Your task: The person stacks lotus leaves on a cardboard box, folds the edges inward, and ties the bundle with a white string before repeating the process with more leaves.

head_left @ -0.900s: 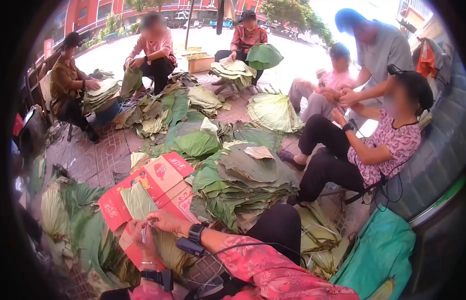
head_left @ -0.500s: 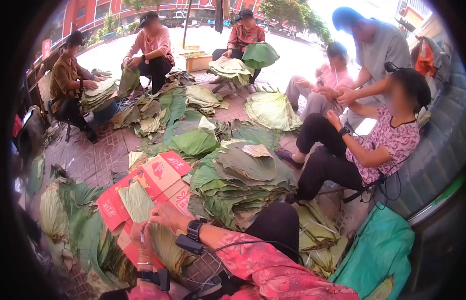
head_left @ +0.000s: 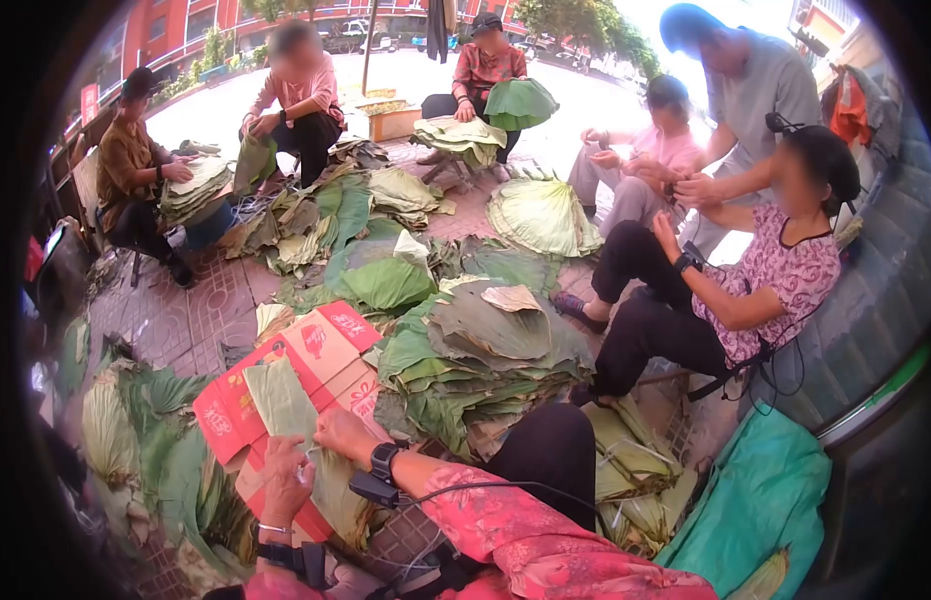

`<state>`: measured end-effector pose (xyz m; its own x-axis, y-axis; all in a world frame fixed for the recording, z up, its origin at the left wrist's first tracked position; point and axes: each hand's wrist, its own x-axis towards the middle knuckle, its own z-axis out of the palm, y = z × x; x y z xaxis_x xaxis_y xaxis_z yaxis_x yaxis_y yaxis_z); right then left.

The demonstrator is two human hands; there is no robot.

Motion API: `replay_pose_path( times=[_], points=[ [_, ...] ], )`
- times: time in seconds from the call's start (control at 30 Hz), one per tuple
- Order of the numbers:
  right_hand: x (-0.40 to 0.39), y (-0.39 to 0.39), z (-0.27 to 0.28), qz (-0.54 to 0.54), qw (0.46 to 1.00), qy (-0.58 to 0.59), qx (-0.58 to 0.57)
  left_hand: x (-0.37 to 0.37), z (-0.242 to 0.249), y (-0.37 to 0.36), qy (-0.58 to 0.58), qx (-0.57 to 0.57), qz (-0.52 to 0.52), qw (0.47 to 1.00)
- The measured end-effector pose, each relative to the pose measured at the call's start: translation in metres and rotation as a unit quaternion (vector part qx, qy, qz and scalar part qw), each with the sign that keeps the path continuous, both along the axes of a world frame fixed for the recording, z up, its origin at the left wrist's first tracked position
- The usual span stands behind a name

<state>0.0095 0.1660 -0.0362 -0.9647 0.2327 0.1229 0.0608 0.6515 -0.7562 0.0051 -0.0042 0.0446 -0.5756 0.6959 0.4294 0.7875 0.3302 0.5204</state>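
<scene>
A long bundle of folded, dried lotus leaves (head_left: 282, 398) lies slantwise in front of me over a flattened red cardboard box (head_left: 230, 415). Against the left side of its middle, my left hand (head_left: 285, 475) is closed, with a bit of white strip showing between the fingers. My right hand (head_left: 347, 437) makes a fist at the bundle's right side; whatever is inside it is hidden. Below the hands, the lower part of the bundle (head_left: 342, 495) spreads out towards my lap. Both wrists wear black straps with devices.
A big stack of lotus leaves (head_left: 485, 350) stands ahead, more leaves (head_left: 150, 440) on the left. Tied leaf bundles (head_left: 635, 460) and a green sack (head_left: 755, 490) lie right. Several people sit around; one person (head_left: 760, 90) stands bending over a seated worker's hands.
My left hand has risen slightly towards the bundle's middle, and my right hand has shifted a little to the right. The bundle's upper end has moved slightly right. The standing person's hands moved slightly.
</scene>
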Motion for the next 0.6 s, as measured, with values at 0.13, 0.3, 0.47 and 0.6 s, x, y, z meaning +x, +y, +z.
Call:
replay_pose_path(
  times=[0.13, 0.3, 0.47, 0.6],
  points=[
    [0.003, 0.005, -0.004, -0.004, 0.997, -0.009, -0.082, -0.016, -0.014, 0.000, -0.207, 0.010, -0.035, 0.978],
    [0.001, -0.001, -0.010, -0.026, 0.998, 0.008, -0.065, -0.023, -0.024, -0.010, -0.273, 0.002, -0.041, 0.961],
    [0.003, -0.001, -0.005, -0.046, 0.991, -0.022, -0.123, -0.019, -0.017, -0.011, -0.325, 0.021, -0.070, 0.943],
    [0.002, 0.001, -0.004, -0.054, 0.990, -0.011, -0.132, -0.022, -0.021, -0.014, -0.394, 0.031, -0.061, 0.916]
  ],
)
